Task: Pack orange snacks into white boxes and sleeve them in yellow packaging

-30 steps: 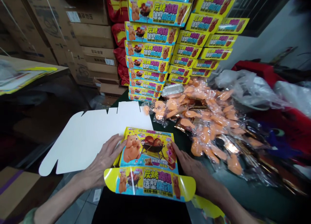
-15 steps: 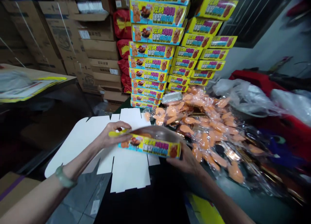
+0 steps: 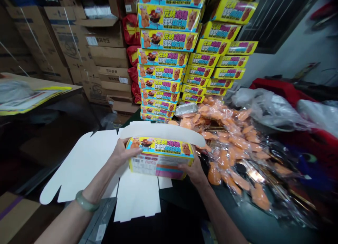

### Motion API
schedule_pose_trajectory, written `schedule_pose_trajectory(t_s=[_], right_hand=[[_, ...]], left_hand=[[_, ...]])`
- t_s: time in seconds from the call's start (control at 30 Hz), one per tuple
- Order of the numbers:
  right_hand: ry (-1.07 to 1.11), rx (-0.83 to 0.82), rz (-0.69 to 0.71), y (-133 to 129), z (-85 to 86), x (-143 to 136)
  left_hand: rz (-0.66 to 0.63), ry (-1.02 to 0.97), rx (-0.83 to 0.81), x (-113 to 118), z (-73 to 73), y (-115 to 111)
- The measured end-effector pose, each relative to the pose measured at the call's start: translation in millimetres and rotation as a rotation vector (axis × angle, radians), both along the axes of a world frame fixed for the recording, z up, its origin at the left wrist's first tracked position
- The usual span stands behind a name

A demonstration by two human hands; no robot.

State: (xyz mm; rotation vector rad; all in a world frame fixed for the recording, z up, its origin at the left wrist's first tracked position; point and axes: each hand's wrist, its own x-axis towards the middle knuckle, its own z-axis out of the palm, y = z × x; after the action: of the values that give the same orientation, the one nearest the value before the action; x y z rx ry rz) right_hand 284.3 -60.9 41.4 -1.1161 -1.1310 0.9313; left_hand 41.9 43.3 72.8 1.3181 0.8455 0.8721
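Note:
Between my two hands is a yellow and blue printed carton (image 3: 158,161), tilted so its front and its printed underside show. A white lid flap (image 3: 163,131) stands up along its far edge. My left hand (image 3: 124,154) grips the carton's left end, thumb along the front. On the right end my right hand (image 3: 192,168) is closed round the corner. Below and to the left lie flat white carton blanks (image 3: 84,163), partly covered by my left arm. What is inside the carton is hidden.
Tall stacks of matching cartons (image 3: 161,57) rise at the back. A heap of clear-wrapped orange pieces (image 3: 229,145) covers the table's right side, with a foil tray (image 3: 186,109) behind it. Brown boxes (image 3: 108,57) stand back left; a side table (image 3: 39,85) is at left.
The carton has been tipped, so its printed underside now faces me. Its flap, earlier a blurred dark edge, now shows its white inner side. My left hand has shifted to the carton's end.

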Motion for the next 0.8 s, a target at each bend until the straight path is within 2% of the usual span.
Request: schedule_pose_trajectory(t_s=[0.17, 0.27, 0.3, 0.4, 0.43, 0.47, 0.5, 0.57, 0.63, 0.7, 0.8], right_hand=[[0.099, -0.035, 0.037, -3, -4.1, -3], [0.057, -0.043, 0.108, -8, 7.1, 6], [0.032, -0.03, 0.086, -10, 14.0, 12], [-0.14, 0.067, -0.228, -14, 44.1, 38], [-0.269, 0.093, -0.322, -14, 56.9, 47], [-0.432, 0.106, -0.357, -12, 70.6, 54], [-0.609, 0.102, -0.322, -11, 84.6, 59], [-0.89, 0.045, -0.119, -7, 111.0, 62], [-1.004, -0.04, 0.052, -3, 130.5, 58], [-1.016, -0.109, 0.101, -2, 139.7, 49], [-0.904, -0.156, 0.054, -3, 136.0, 37]], left_hand=[[0.082, -0.074, 0.092, -2, -10.6, -4], [0.1, -0.088, 0.093, 1, -12.5, -4], [0.091, -0.09, 0.097, 1, -12.5, -4], [0.08, -0.083, 0.122, 2, -11.2, -5], [0.082, -0.077, 0.127, 2, -10.7, -5], [0.082, -0.068, 0.129, 2, -10.3, -5], [0.08, -0.059, 0.13, 1, -10.1, -5], [0.076, -0.037, 0.137, 0, -10.5, -4], [0.059, -0.025, 0.142, -1, -11.3, -2], [0.049, -0.025, 0.143, -1, -11.7, -2], [0.05, -0.034, 0.141, -1, -10.5, -2]])
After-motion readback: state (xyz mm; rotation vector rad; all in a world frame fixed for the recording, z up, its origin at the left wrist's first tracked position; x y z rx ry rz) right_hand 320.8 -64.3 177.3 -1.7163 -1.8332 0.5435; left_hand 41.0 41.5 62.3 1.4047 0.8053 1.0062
